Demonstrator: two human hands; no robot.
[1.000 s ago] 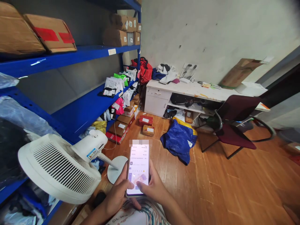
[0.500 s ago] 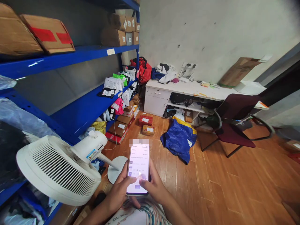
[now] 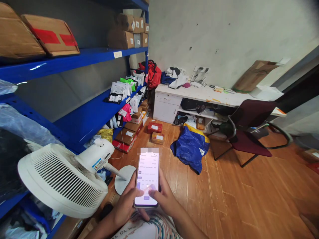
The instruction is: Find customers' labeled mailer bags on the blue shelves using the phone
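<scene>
A smartphone [image 3: 147, 174] with a bright, lit screen is held upright between both hands, low in the middle of the head view. My left hand [image 3: 130, 196] is closed round its left edge, the thumb over the lower screen. From the other side my right hand [image 3: 164, 196] grips the right edge, and its thumb also lies over the lower screen. Lines of small text show on the display, too small to read. Most of the fingers are hidden behind the phone. Below it is my patterned shirt [image 3: 149, 227].
A white fan [image 3: 64, 182] stands close on my left, beside blue shelving [image 3: 82, 106] with parcels and boxes. Ahead, a red box [image 3: 154, 127], a brown box [image 3: 157, 138] and a blue bag [image 3: 190, 146] lie on the floor. A white desk [image 3: 166, 104] and maroon chair [image 3: 251, 142] stand beyond.
Both thumbs have shifted very slightly over the screen. The phone stays in both hands, and the surroundings look the same.
</scene>
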